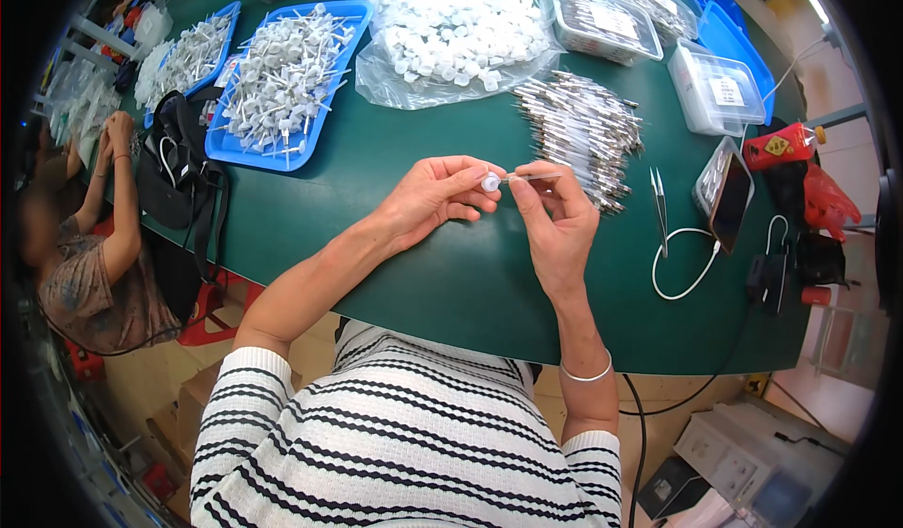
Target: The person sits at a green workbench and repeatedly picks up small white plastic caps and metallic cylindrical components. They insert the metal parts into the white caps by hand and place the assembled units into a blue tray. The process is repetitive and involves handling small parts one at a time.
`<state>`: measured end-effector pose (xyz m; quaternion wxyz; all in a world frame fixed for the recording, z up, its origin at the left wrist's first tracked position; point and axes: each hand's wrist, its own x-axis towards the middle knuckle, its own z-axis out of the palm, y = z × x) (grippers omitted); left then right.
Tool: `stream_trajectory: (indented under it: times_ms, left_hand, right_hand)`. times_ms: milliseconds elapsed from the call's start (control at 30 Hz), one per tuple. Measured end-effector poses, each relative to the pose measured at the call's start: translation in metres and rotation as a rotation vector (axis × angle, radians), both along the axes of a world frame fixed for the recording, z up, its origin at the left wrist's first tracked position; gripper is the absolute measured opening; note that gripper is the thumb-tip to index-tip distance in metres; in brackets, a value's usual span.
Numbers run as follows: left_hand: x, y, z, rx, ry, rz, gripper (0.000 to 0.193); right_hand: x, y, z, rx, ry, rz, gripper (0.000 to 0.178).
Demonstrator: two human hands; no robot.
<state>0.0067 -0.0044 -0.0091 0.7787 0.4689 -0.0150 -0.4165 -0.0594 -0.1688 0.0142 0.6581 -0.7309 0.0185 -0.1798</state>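
Over the near middle of the green table, my left hand (423, 201) pinches a small white plastic cap (490, 183) between thumb and index finger. My right hand (561, 232) grips a thin metal rod (540, 176) with thumb and fingers, held level. The rod's left end meets the cap; how deep it sits in it I cannot tell. Just beyond my right hand lies a heap of similar metal rods (578, 133). A clear plastic bag (376, 81) at the far middle bears a mound of white caps (456, 44). Left of it, a blue tray (282, 163) holds many caps with rods in them.
Tweezers (659, 210), a white cable (658, 282) and a phone (731, 206) lie on the right. Behind them stand plastic boxes (720, 95) and a red bottle (779, 146). A black bag (174, 171) hangs at the left edge, near another person (108, 274).
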Motion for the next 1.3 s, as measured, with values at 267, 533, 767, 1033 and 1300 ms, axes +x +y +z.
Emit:
stream_trajectory:
  times_ms: [267,533,767,1033,1300]
  left_hand:
    - [-0.0016,-0.0011,0.0006,0.019,-0.035,0.016,0.026]
    - [-0.0019,-0.0019,0.001,0.035,-0.043,0.023,0.026]
    - [-0.0018,-0.0021,0.0005,0.036,-0.041,0.03,0.026]
    - [-0.0001,-0.0006,-0.0005,0.024,-0.013,0.035,0.027]
    - [0.0011,0.0001,-0.0012,0.009,0.004,0.037,0.028]
  right_hand:
    - [0.0,0.0013,0.0028,-0.199,-0.117,-0.027,0.01]
    - [0.0007,-0.003,0.004,-0.254,-0.114,-0.012,0.011]
    - [0.0006,-0.0041,0.0045,-0.222,-0.099,0.013,0.011]
    - [0.0015,-0.0041,-0.0027,-0.229,-0.15,0.026,0.013]
    - [0.002,-0.0054,-0.002,-0.243,-0.162,0.056,0.014]
